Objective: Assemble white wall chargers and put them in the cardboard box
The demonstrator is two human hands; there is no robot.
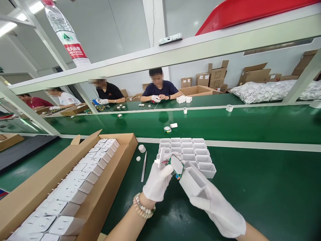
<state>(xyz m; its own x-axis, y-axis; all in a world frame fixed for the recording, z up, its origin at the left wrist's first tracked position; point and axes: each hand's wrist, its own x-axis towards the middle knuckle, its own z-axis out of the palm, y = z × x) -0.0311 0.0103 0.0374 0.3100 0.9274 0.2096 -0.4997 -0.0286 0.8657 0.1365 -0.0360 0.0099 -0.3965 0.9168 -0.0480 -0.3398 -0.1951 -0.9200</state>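
Head camera view: two hands in white gloves work over a green worktop (250, 194). The left grip (159, 179) is pinched around a small green board (177, 166) with a pale pad on its face. A thin white piece (162, 154) sticks up by the left grip too, with a bit of red wire (165, 162) next to it. The right grip (212, 201) is closed around a white box (194, 180), which is tilted with its open side showing. The board is right by the end of this box, but I cannot tell if they touch.

The step in hand seems to be bringing the board and the box together. I think the next move calls for slow, steady hands: hold the box still, line the board up with the hole, and mind that the wire does not get pinched.

Just past the hands, more open boxes (207, 171) sit in neat rows. Tweezers (143, 167) lie to the left, near a little white roll (141, 148). Further left, a long brown carton (116, 177) holds lots of white cases (65, 207).
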